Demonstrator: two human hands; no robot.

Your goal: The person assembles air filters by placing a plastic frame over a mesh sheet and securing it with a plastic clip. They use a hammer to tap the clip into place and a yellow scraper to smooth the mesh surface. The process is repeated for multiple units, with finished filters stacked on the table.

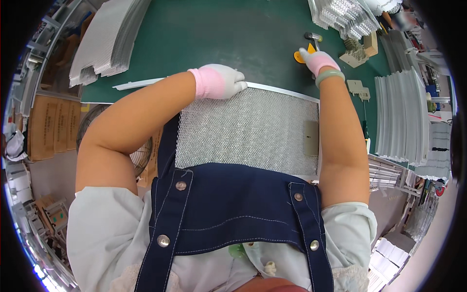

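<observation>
A silvery metal-mesh panel (243, 131) lies in front of me, its near side hidden by my apron. Along its far edge runs a white metal frame strip (282, 91) that sticks out past the panel on the left. My left hand (221, 82), in a white glove with a pink cuff, is closed over this strip at the panel's far edge. Farther off to the right, my gloved right hand (318, 62) is closed around the handle of a small hammer (314, 37); most of the handle is hidden. Beside its fingers is an orange-yellow piece (298, 57).
Stacked mesh sheets (109, 39) stand at the far left of the green table (219, 34), more (343, 17) at the far right. Pale plates (358, 90), a wooden block (370, 45) and a row of white strips (401, 117) are on the right. A fan (141, 158) stands lower left.
</observation>
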